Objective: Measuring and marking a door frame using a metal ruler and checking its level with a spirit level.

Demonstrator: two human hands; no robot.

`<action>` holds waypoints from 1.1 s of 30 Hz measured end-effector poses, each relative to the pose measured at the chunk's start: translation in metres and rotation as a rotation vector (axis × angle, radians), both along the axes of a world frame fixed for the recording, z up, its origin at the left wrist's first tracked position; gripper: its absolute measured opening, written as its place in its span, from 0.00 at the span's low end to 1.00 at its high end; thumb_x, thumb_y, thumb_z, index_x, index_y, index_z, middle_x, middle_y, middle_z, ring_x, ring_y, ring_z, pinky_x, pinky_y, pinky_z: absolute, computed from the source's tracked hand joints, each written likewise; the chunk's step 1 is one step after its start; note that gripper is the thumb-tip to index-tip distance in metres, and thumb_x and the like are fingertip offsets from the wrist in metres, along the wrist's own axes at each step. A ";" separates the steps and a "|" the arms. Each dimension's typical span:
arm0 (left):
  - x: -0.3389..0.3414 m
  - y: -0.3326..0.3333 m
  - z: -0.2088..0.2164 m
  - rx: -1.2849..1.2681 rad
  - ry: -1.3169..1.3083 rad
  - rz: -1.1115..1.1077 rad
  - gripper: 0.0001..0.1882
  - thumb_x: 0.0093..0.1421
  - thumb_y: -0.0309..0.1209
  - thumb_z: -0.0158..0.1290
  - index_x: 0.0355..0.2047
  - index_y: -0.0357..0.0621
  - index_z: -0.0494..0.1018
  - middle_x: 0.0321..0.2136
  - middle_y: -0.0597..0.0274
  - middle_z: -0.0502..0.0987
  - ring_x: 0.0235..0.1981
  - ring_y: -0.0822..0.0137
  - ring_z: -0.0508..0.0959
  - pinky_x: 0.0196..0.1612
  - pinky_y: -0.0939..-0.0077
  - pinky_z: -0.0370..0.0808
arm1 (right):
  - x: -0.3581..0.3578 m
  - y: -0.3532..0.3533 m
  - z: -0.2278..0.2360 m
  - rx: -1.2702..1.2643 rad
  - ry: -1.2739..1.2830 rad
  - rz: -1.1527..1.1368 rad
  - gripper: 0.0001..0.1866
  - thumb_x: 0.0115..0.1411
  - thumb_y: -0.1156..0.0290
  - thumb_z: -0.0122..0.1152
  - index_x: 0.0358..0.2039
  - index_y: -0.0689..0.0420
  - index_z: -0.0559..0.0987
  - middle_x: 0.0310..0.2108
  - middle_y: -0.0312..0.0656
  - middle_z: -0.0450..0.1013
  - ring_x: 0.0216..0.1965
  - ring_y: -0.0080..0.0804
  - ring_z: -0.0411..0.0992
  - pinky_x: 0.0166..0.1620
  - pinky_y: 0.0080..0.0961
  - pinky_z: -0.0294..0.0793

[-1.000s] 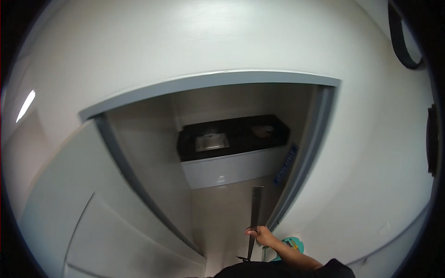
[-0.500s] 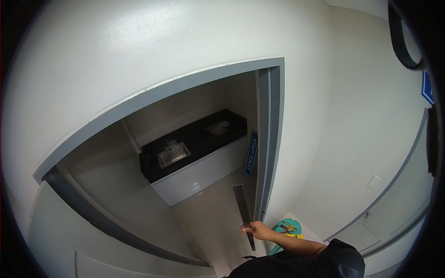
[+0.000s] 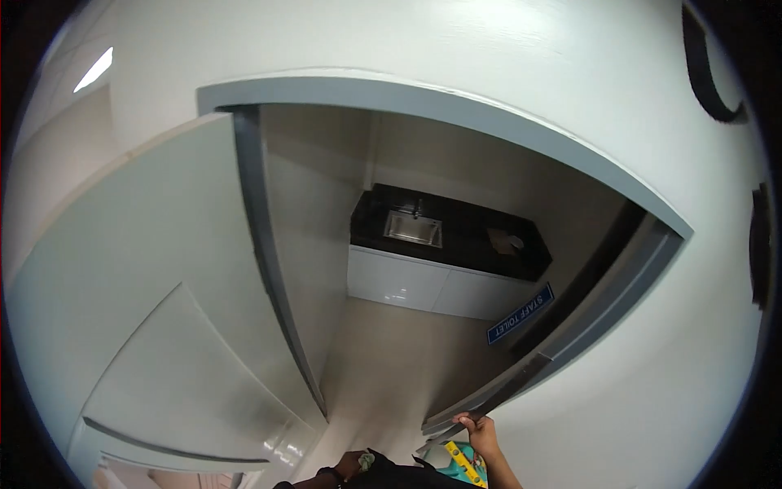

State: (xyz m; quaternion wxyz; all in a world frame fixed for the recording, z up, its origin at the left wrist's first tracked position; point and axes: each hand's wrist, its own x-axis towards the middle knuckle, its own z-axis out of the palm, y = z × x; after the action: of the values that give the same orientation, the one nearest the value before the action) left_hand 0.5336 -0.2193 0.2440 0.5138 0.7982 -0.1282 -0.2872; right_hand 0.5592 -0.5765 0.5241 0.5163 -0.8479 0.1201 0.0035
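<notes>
My right hand [image 3: 479, 429] is closed around the lower part of a long, dark flat strip [image 3: 513, 385]. The strip slants up and to the right, its far end overlapping the grey door frame [image 3: 607, 314] in view; whether they touch I cannot tell. At the lower edge my left hand [image 3: 350, 464] is close to my body, fingers closed around a small crumpled greenish-grey piece [image 3: 366, 461] that looks like cloth. A dark band circles that wrist. Just below my right hand is a yellow spirit level [image 3: 464, 464] on a teal container [image 3: 448, 471], partly hidden by my arm and clothes.
A pale door [image 3: 163, 244] stands swung open on the left. Beyond the doorway are a black counter [image 3: 472, 236] with a steel sink [image 3: 414, 229] and white cabinets [image 3: 399, 281]. A blue sign [image 3: 521, 314] leans near the right jamb. White wall [image 3: 652, 391] continues right.
My view has turned left, bringing the open door and my left hand into sight. The strip, still in my right hand, now tilts rightward across the door frame instead of leaning left.
</notes>
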 end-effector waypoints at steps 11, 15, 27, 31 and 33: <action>-0.004 0.031 -0.008 0.020 -0.178 -0.023 0.14 0.55 0.33 0.63 0.42 0.46 0.83 0.41 0.55 0.84 0.39 0.59 0.83 0.45 0.65 0.78 | 0.003 0.007 0.012 0.021 -0.074 0.023 0.08 0.70 0.77 0.58 0.39 0.65 0.85 0.37 0.42 0.84 0.41 0.30 0.79 0.52 0.29 0.76; 0.020 0.037 -0.020 -0.104 -0.078 -0.185 0.13 0.56 0.32 0.63 0.42 0.46 0.82 0.39 0.56 0.83 0.38 0.60 0.82 0.44 0.67 0.77 | 0.001 0.013 0.015 0.022 -0.100 -0.017 0.09 0.70 0.77 0.58 0.39 0.65 0.85 0.37 0.43 0.84 0.41 0.31 0.79 0.52 0.29 0.76; -0.004 0.064 0.007 -0.737 1.008 0.026 0.09 0.63 0.32 0.58 0.43 0.46 0.76 0.32 0.67 0.75 0.32 0.71 0.74 0.36 0.73 0.72 | -0.012 0.022 0.018 0.012 -0.096 -0.092 0.08 0.69 0.76 0.59 0.38 0.64 0.85 0.36 0.41 0.83 0.41 0.31 0.79 0.53 0.30 0.75; -0.011 0.073 0.020 -0.353 0.894 0.053 0.15 0.68 0.38 0.56 0.51 0.48 0.75 0.33 0.69 0.77 0.29 0.73 0.74 0.35 0.77 0.72 | -0.010 0.025 0.021 0.049 -0.085 -0.104 0.08 0.69 0.77 0.58 0.38 0.66 0.84 0.36 0.42 0.84 0.42 0.31 0.79 0.53 0.28 0.74; -0.013 0.048 0.013 -0.153 0.615 0.013 0.13 0.67 0.37 0.55 0.48 0.44 0.76 0.34 0.61 0.82 0.32 0.62 0.81 0.37 0.68 0.76 | -0.010 0.018 0.018 0.073 -0.077 -0.116 0.08 0.68 0.77 0.59 0.38 0.66 0.84 0.36 0.43 0.84 0.41 0.31 0.79 0.53 0.28 0.74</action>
State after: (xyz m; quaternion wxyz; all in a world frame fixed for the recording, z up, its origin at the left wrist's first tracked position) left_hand 0.5204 -0.1715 0.2572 0.5887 0.6338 0.0172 -0.5014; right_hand 0.5490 -0.5587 0.5425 0.5506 -0.8196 0.1490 -0.0546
